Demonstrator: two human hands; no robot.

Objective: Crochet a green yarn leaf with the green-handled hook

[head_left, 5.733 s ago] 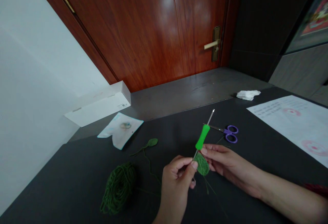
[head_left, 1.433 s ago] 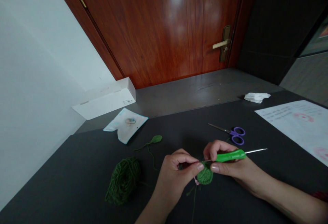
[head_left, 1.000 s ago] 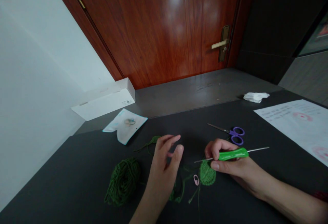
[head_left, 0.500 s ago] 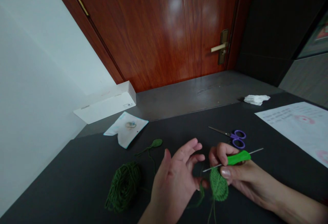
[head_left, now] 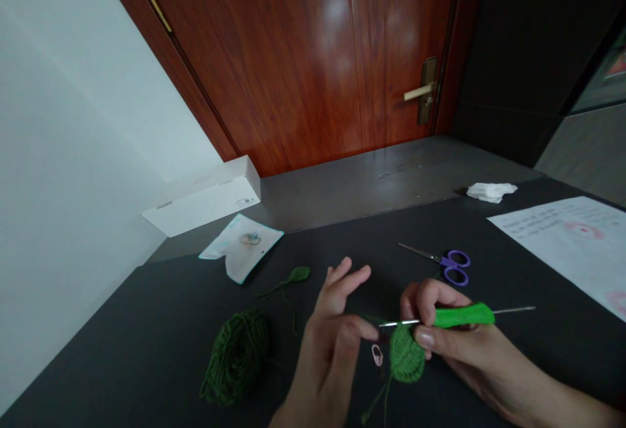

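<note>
My right hand (head_left: 440, 323) grips a crochet hook (head_left: 464, 315) with a bright green handle, its metal tip pointing left. The same hand pinches a small oval piece of green crochet (head_left: 407, 355) just below the hook. Loose yarn ends hang from this piece. My left hand (head_left: 332, 343) is beside the hook tip, two fingers raised and others curled towards the tip. A thin strand of green yarn (head_left: 372, 318) runs between its fingers and the hook. A pink stitch marker (head_left: 377, 355) shows between the hands.
Left of my hands lies a ball of green yarn (head_left: 237, 356), with a small green crocheted leaf (head_left: 299, 275) behind it. Purple-handled scissors (head_left: 447, 263) lie beyond my right hand. Farther out are a white packet (head_left: 242, 245), a white box (head_left: 210, 203), crumpled tissue (head_left: 491, 192) and a printed sheet (head_left: 562, 232).
My left hand has turned and curled some fingers beside the hook tip, with yarn on them. The hook has levelled and shifted right in my right hand; the crochet piece moved slightly left. The stitch marker now shows.
</note>
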